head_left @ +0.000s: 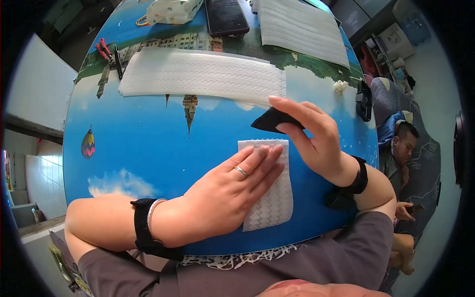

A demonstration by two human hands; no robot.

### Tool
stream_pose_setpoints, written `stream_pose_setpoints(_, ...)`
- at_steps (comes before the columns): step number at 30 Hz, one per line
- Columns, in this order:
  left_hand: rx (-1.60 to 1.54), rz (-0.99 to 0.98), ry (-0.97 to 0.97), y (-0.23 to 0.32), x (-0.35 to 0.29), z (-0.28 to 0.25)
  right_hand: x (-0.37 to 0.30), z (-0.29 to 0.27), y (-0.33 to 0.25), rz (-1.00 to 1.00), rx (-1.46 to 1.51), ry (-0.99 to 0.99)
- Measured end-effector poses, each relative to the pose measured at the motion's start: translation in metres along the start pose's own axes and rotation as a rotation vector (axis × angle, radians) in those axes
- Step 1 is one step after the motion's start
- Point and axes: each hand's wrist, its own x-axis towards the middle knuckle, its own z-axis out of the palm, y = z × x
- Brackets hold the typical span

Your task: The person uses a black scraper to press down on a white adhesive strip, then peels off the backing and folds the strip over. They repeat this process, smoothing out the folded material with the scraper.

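Note:
A small white textured sheet (273,208) lies on the table in front of me, its far edge lined with a row of tiny bumps. My left hand (222,193) is flat on it, fingers stretched out and pressing the far part; the palm hides its left side. To the right of the sheet's far end, my right hand (316,136) is raised and pinches a thin black flat piece (271,120) with a pointed corner between thumb and fingers. What kind of piece it is, I cannot tell.
Beyond my hands lies a long stack of white textured strips (203,74). Farther back are another white stack (302,32), a dark phone (226,19) and a white plastic pack (175,11). Red-handled pliers (104,49) lie left, a black strap (363,101) right. Another person (403,148) reclines at right.

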Motion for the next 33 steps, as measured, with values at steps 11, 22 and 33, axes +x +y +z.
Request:
stream_pose_setpoints(11,0.024,0.012,0.048,0.001,-0.002,0.006,0.002,-0.001,-0.004,-0.114,-0.002,-0.011)
stream_pose_setpoints(22,-0.033,0.027,0.047,0.001,0.0,0.003,-0.002,0.005,-0.005,0.058,0.079,0.062)
stream_pose_setpoints(33,-0.004,0.02,0.015,0.001,0.0,0.003,0.0,0.001,-0.006,0.04,0.105,0.006)
